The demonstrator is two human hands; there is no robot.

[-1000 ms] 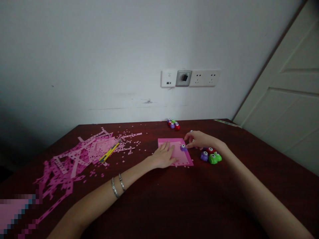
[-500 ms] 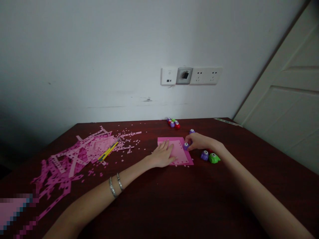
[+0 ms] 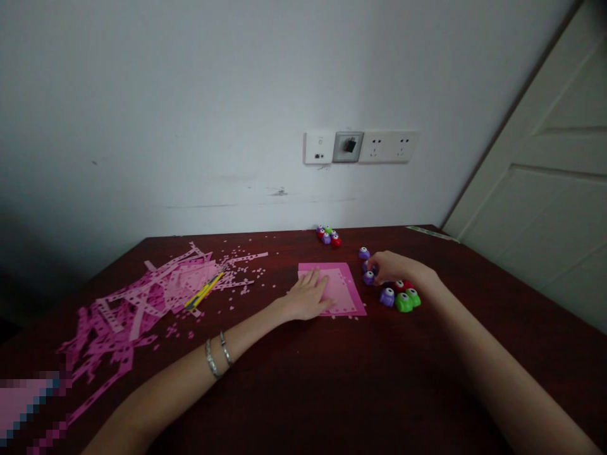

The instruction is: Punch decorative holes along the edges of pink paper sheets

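My left hand (image 3: pixel 308 296) lies flat with fingers spread on a pink sheet of paper (image 3: pixel 344 287) whose near edge is punched with small holes. My right hand (image 3: pixel 397 268) is just right of the sheet, its fingertips pinched around a small purple punch (image 3: pixel 368 277) resting on the dark red table (image 3: pixel 332 379). Another purple punch (image 3: pixel 363 253) sits just behind it. Beside my right wrist lies a cluster of purple, red and green punches (image 3: pixel 401 297).
A heap of punched pink paper strips (image 3: pixel 137 303) and scattered bits covers the table's left side, with a yellow utility knife (image 3: pixel 205 291) on it. Several small punches (image 3: pixel 328 236) sit by the wall. Wall sockets (image 3: pixel 360 146) are above; a door (image 3: pixel 545 183) stands at the right.
My right hand has carried the purple punch off the pink sheet's right edge to the table beside it. My left hand has stayed on the sheet.
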